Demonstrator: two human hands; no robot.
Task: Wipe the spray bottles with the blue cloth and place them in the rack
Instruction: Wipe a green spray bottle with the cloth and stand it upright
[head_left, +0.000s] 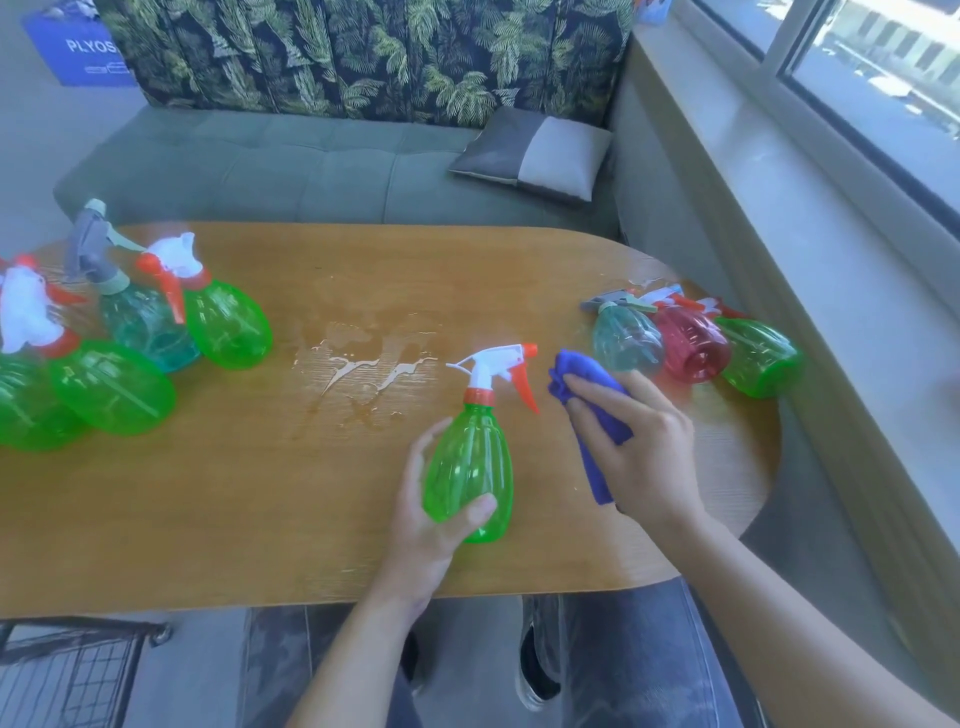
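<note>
Left hand (431, 512) has its fingers wrapped around a green bottle (470, 467), thumb across the lower body, holding it over the near part of the counter (208, 519), nozzle pointing right. Right hand (641, 447) grips the blue cloth (584, 395), fingers curled over it, just right of the bottle's trigger and not touching the bottle

Room-wise: the middle of the counter is mostly open wood, with a water puddle (363, 369) spread just behind the held bottle. Left end is crowded with a cluster of bottles (130, 343), four green and one teal, some running past the left edge of the shot. Right end has three bottles lying on their sides close to the rounded edge: teal (626, 340), red (693, 345), green (758, 356), touching side by side. The cloth hand sits right in front of those

A wire rack (78, 670) shows below the near counter edge at bottom left. Behind the counter is a green sofa (260, 166) with a grey cushion (535, 153)

Only readable writing is on a blue bag (78, 57) at top left, "PLYOS" and then it's cut off
</note>
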